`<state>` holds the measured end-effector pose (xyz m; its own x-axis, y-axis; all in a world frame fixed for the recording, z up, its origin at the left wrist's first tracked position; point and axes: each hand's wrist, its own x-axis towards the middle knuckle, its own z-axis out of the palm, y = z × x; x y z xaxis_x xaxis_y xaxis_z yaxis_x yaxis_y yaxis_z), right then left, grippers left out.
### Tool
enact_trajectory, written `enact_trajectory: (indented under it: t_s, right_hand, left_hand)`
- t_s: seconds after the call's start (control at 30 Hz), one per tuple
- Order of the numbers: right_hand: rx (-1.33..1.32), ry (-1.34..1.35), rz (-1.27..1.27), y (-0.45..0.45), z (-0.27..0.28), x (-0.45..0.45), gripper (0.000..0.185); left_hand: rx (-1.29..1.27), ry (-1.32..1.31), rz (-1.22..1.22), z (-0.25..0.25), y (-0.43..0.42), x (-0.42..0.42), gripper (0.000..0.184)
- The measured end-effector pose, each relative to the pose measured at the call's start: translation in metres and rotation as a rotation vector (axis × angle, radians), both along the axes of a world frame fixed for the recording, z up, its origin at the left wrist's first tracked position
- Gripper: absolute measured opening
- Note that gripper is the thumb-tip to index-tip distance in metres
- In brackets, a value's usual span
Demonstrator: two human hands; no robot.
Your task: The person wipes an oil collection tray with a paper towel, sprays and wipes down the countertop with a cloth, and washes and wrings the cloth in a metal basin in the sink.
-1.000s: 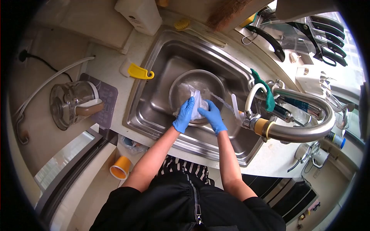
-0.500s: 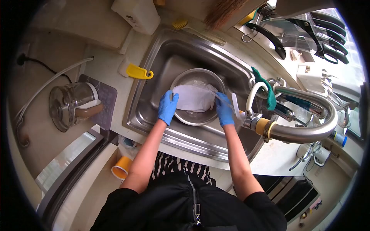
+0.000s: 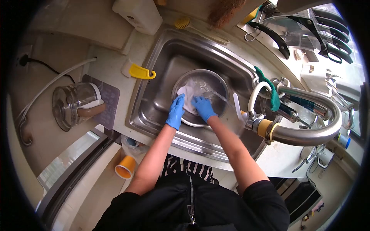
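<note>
A white cloth (image 3: pixel 187 89) lies bunched in the left half of a round metal basin (image 3: pixel 223 82), with water around it. My left hand (image 3: pixel 176 111), in a blue glove, grips the cloth near the basin's left rim. Inside the basin, my right hand (image 3: pixel 204 107), also gloved in blue, has its fingers curled onto the cloth's right side; the fingertips are partly hidden. From the curved metal faucet (image 3: pixel 304 134) at the right, a stream of water runs into the basin.
The basin stands in a stainless steel sink (image 3: pixel 162 65). A yellow scraper (image 3: pixel 142 72) lies on the left edge, and a yellow brush (image 3: pixel 182 23) lies behind. A glass jug (image 3: pixel 73 106) is at the left, knives (image 3: pixel 331 29) at the upper right. A green cloth (image 3: pixel 273 92) hangs by the faucet.
My right hand has moved left from the basin's right rim into the basin. The cloth, spread across the basin before, is now bunched toward the left. My left hand has shifted slightly right.
</note>
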<state>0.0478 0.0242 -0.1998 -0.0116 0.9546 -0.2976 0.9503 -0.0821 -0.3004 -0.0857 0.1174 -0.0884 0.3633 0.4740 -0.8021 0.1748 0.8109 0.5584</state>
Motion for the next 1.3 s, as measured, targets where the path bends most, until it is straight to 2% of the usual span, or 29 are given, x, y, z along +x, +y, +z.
enact_trajectory:
  t_s: [0.03, 0.07, 0.13, 0.17, 0.2, 0.27, 0.3, 0.33, 0.37, 0.43, 0.5, 0.6, 0.67, 0.73, 0.77, 0.83, 0.87, 0.9, 0.93, 0.97, 1.0, 1.03, 1.07, 1.1, 1.13, 1.2, 1.23, 1.27, 1.3]
  right_hand:
    - [-0.028, 0.241, -0.151, -0.002, 0.007, 0.008, 0.017]
    - [-0.027, 0.239, -0.147, 0.0, 0.013, 0.01, 0.017]
    - [0.012, 0.79, -1.269, 0.007, 0.025, 0.014, 0.014]
    - [0.012, 0.785, -1.266, 0.006, 0.035, 0.014, 0.014]
    - [-0.035, 1.005, -1.233, 0.009, 0.062, 0.009, 0.016]
    - [-0.139, 1.435, -1.14, 0.008, 0.105, -0.008, 0.027]
    - [-0.02, 1.347, -1.029, -0.003, 0.105, -0.018, 0.029]
    - [0.09, 1.258, -0.914, -0.008, 0.117, -0.028, 0.034]
    - [0.157, 1.103, -0.832, -0.014, 0.129, -0.036, 0.03]
    - [0.11, 1.072, -0.913, -0.016, 0.149, -0.045, 0.027]
    - [0.108, 1.083, -1.046, -0.008, 0.162, -0.05, 0.023]
    - [0.107, 0.952, -1.03, -0.002, 0.147, -0.048, 0.023]
    - [0.164, 0.912, -0.987, 0.006, 0.148, -0.046, 0.022]
    - [0.124, 0.597, -0.929, 0.011, 0.142, -0.043, 0.024]
    - [0.123, 0.595, -0.928, 0.012, 0.135, -0.039, 0.024]
    - [0.16, 0.574, -0.948, 0.008, 0.108, -0.026, 0.03]
    - [0.159, 0.685, -0.96, 0.0, 0.087, -0.006, 0.034]
    - [0.097, 0.642, -1.023, -0.001, 0.089, 0.01, 0.038]
    - [0.171, 0.731, -1.031, -0.009, 0.083, 0.017, 0.037]
    - [0.066, 0.686, -1.117, -0.015, 0.079, 0.027, 0.033]
    - [-0.044, 0.631, -1.205, -0.022, 0.079, 0.033, 0.029]
    - [-0.052, 0.621, -1.208, -0.029, 0.088, 0.028, 0.029]
    - [0.158, 0.573, -1.043, -0.031, 0.106, 0.02, 0.024]
    - [0.367, 0.523, -0.868, -0.032, 0.116, 0.016, 0.022]
    - [0.368, 0.52, -0.866, -0.037, 0.114, 0.017, 0.022]
    - [0.073, 0.227, -0.141, -0.053, 0.096, 0.018, 0.027]
    - [0.065, 0.397, -0.299, -0.055, 0.063, 0.02, 0.033]
    - [0.069, 0.403, -0.296, -0.042, 0.056, 0.024, 0.033]
    - [0.119, 0.443, -0.652, -0.028, 0.05, 0.024, 0.036]
  left_hand:
    - [-0.033, -0.045, 0.028, -0.003, -0.003, 0.001, 0.056]
    - [-0.031, -0.046, 0.033, -0.005, -0.005, 0.004, 0.056]
    - [-0.304, 0.011, 0.155, -0.002, -0.007, 0.018, 0.064]
    - [-0.389, 0.075, 0.168, -0.019, -0.012, 0.024, 0.067]
    - [-0.392, 0.071, 0.168, -0.031, -0.013, 0.027, 0.067]
    - [-0.666, -0.165, 0.074, -0.055, -0.017, 0.032, 0.066]
    - [-0.583, -0.333, 0.055, -0.092, -0.023, 0.032, 0.064]
    - [-0.515, -0.306, 0.13, -0.071, -0.019, 0.042, 0.059]
    - [-0.523, -0.301, 0.15, -0.064, -0.017, 0.041, 0.056]
    - [-0.531, -0.295, 0.171, -0.058, -0.016, 0.04, 0.053]
    - [-0.363, -0.11, 0.09, -0.055, -0.018, 0.041, 0.048]
    - [-0.292, -0.081, 0.171, -0.063, -0.026, 0.044, 0.047]
    - [-0.392, -0.113, 0.174, -0.061, -0.029, 0.039, 0.048]
    - [-0.555, -0.303, 0.105, -0.07, -0.032, 0.027, 0.05]
    - [-0.557, -0.304, 0.106, -0.074, -0.039, 0.026, 0.05]
    - [-0.663, -0.712, 0.27, -0.062, -0.051, 0.033, 0.044]
    - [-0.757, -0.354, 0.403, 0.011, -0.039, 0.063, 0.035]
    - [-0.546, -0.306, 0.295, -0.015, -0.057, 0.053, 0.032]
    - [-0.338, -0.252, 0.184, -0.042, -0.074, 0.04, 0.03]
    - [-0.313, -0.274, 0.208, -0.038, -0.065, 0.041, 0.029]
    - [-0.1, -0.146, 0.019, -0.062, -0.05, 0.03, 0.03]
    - [0.019, -0.18, 0.043, -0.052, -0.031, 0.029, 0.027]
    - [0.14, -0.214, 0.067, -0.041, -0.013, 0.028, 0.026]
    - [0.432, -0.114, -0.08, -0.047, 0.0, 0.022, 0.024]
    - [0.723, -0.006, -0.226, -0.056, 0.007, 0.016, 0.025]
    - [0.63, 0.121, -0.221, -0.068, 0.001, 0.012, 0.03]
    - [0.518, 0.094, -0.087, -0.07, -0.005, 0.011, 0.031]
    - [0.409, 0.067, 0.048, -0.071, -0.009, 0.011, 0.033]
    - [0.361, 0.056, 0.035, -0.063, -0.011, 0.011, 0.037]
